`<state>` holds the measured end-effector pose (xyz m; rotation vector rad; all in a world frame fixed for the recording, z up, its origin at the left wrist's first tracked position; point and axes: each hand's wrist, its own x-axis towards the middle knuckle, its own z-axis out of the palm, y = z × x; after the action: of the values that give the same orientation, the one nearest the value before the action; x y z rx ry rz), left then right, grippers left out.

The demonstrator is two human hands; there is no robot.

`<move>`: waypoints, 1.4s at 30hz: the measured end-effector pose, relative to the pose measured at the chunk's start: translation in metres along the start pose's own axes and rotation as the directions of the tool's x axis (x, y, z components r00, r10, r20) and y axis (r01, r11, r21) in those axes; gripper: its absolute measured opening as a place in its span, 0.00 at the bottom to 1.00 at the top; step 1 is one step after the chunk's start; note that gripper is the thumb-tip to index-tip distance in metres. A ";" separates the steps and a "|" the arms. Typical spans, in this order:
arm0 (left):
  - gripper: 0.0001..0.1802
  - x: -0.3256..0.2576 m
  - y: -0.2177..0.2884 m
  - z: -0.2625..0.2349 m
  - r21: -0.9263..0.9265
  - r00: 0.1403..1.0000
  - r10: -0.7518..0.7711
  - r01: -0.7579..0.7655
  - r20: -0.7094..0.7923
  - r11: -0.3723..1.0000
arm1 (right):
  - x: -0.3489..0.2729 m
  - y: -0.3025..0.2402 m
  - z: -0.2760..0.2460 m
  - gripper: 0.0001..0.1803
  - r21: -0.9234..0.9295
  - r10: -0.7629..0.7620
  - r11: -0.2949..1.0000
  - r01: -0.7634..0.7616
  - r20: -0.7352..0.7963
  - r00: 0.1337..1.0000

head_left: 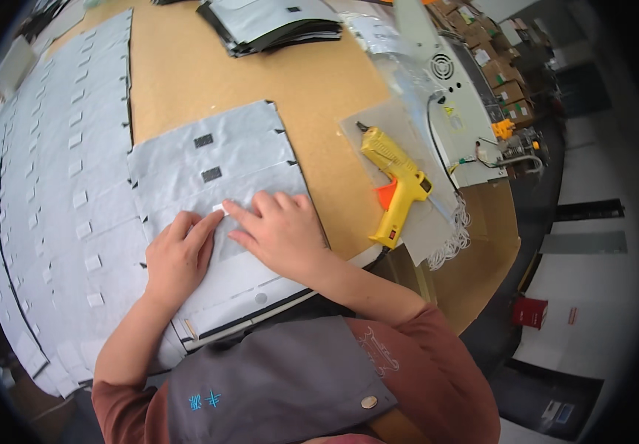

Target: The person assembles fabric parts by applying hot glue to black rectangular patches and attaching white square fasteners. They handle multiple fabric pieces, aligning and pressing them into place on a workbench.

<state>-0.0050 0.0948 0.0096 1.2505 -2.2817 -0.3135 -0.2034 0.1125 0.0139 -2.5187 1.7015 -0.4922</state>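
A light grey fabric panel [179, 170] lies flat in front of me, with two dark square fastener patches [211, 175] in a row on it. Below them sits a small white patch [220, 208], partly covered by fingertips. My left hand [181, 253] has its fingers bunched, thumb and index fingertip closed at the patch's near left side. My right hand [288, 231] lies over the panel, index fingertip touching the patch's right side, thumb apart and the other fingers loosely bent. Nothing shows inside the right palm.
To the right, a yellow glue gun [397, 181] with an orange trigger rests on a clear sheet. Beyond stand a pale machine housing [452, 111] and a cardboard box [482, 259]. Stacked grey panels [275, 26] lie at the back; sheets with rows of white patches [75, 140] cover the left.
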 end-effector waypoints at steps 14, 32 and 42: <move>0.15 -0.003 0.004 0.003 0.037 1.000 0.010 -0.011 0.017 0.999 | -0.005 0.012 -0.006 0.24 0.176 -0.047 0.984 0.032 0.081 0.996; 0.21 0.000 0.013 0.007 0.102 0.999 -0.050 0.050 -0.001 0.994 | 0.022 0.389 -0.075 0.11 -0.170 0.503 0.844 -0.509 -0.084 0.860; 0.16 -0.001 0.014 0.007 0.161 0.997 -0.081 0.080 0.003 0.984 | 0.111 0.456 -0.008 0.26 -0.266 0.333 0.910 -0.319 0.010 0.943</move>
<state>-0.0183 0.1033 0.0099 1.4272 -2.3067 -0.1668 -0.5750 -0.1646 -0.0575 -2.2978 2.2365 -0.1789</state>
